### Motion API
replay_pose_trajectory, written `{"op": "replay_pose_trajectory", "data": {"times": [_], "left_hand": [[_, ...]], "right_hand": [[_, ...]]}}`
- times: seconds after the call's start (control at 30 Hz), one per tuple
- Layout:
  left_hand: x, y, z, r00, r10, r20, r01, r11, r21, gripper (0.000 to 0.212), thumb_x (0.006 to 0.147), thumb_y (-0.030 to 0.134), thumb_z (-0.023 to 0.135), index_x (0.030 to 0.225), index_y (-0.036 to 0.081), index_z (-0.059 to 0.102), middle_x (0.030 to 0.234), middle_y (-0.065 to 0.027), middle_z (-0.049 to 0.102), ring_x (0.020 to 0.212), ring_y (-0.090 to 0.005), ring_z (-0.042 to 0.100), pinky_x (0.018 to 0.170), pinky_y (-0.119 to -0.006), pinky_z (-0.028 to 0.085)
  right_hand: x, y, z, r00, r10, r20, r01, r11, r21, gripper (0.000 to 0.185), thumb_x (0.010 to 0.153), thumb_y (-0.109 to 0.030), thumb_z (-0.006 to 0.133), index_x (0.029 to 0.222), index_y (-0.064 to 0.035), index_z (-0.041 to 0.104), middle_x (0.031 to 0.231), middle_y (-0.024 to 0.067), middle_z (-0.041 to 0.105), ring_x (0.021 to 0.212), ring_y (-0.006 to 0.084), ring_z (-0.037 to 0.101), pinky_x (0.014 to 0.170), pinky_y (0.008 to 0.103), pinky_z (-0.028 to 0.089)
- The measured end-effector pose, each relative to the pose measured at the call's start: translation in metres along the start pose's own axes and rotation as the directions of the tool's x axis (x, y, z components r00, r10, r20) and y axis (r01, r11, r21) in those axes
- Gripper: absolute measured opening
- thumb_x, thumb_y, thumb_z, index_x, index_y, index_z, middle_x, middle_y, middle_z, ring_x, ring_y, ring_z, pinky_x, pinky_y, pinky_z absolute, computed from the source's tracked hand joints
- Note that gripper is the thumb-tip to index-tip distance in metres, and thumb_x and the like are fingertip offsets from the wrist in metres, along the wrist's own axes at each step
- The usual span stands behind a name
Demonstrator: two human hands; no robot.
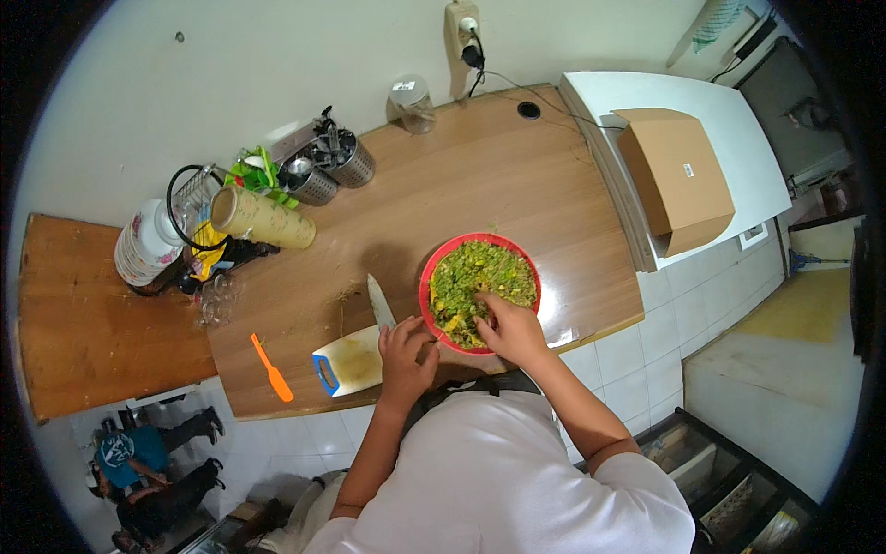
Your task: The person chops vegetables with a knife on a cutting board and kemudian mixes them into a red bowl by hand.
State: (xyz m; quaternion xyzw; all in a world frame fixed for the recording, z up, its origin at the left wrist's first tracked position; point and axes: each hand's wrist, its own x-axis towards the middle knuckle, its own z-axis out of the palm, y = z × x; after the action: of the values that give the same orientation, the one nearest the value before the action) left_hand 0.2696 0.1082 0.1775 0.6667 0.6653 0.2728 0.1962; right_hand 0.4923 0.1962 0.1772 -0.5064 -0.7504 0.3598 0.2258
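A red bowl [427,315] full of chopped green and yellow vegetables [477,270] stands near the table's front edge. The fingers of my right hand [509,325] are spread over the vegetables, touching them at the bowl's near right part. My left hand [408,356] is beside the bowl, its fingertips by the rim and over the end of a knife [380,301]; whether it grips anything is unclear. The knife's blade points away from me. Below that hand lies a white cutting board [353,360] with a blue handle, stained brownish. An orange spatula [272,368] lies further left.
Utensil holders [353,163], a yellowish cylindrical container [266,218], stacked bowls [142,242] and glasses [216,298] line the left back. A lidded jar [414,107] stands by the wall. At right, an open cardboard box [682,176] sits on a white surface. Two people [135,457] are at lower left.
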Motion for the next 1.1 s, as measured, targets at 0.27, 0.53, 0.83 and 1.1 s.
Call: {"op": "replay_pose_trajectory", "data": {"times": [0.27,0.53,0.83,1.1], "left_hand": [[-0.054,-0.086,-0.042,0.978,-0.202,-0.047,0.201,0.979,-0.026,0.017,0.081,0.016,0.078,0.09,0.008,0.066,0.118,-0.0133,0.067,0.116,-0.0333,0.06,0.114,-0.056,0.03],[-0.092,-0.17,-0.097,0.983,-0.18,-0.019,0.181,0.982,0.056,0.018,0.074,0.011,0.073,0.081,0.009,0.057,0.138,-0.0158,0.057,0.125,-0.0369,0.053,0.11,-0.052,0.034],[-0.102,-0.241,-0.126,0.949,-0.026,0.315,0.121,0.951,-0.286,0.018,0.073,0.009,0.069,0.085,0.001,0.057,0.095,-0.0176,0.065,0.091,-0.0362,0.064,0.077,-0.043,0.051],[-0.096,-0.276,-0.097,0.89,0.126,0.437,-0.041,0.979,-0.198,0.017,0.078,0.014,0.069,0.085,0.002,0.058,0.086,-0.0162,0.062,0.082,-0.0386,0.062,0.071,-0.048,0.049]], "right_hand": [[-0.008,-0.052,0.063,0.993,-0.022,0.118,0.01,0.994,0.106,0.036,0.091,-0.021,0.069,0.123,-0.0072,0.062,0.079,0.0128,0.068,0.07,0.0322,0.069,0.064,0.0451,0.055],[-0.021,-0.068,0.17,0.954,0.078,0.29,-0.045,0.992,-0.117,0.038,0.088,-0.025,0.071,0.119,-0.0049,0.061,0.1,0.0173,0.07,0.091,0.0368,0.07,0.079,0.0486,0.056],[-0.048,-0.056,0.269,0.877,0.479,0.039,-0.467,0.868,-0.167,0.061,0.079,-0.027,0.08,0.129,-0.0045,0.052,0.115,0.022,0.064,0.106,0.0406,0.065,0.09,0.0497,0.054],[-0.069,-0.1,0.267,0.855,0.518,0.005,-0.512,0.846,-0.148,0.05,0.077,-0.018,0.077,0.119,-0.0024,0.052,0.107,0.0264,0.066,0.105,0.0438,0.065,0.088,0.0503,0.053]]}}
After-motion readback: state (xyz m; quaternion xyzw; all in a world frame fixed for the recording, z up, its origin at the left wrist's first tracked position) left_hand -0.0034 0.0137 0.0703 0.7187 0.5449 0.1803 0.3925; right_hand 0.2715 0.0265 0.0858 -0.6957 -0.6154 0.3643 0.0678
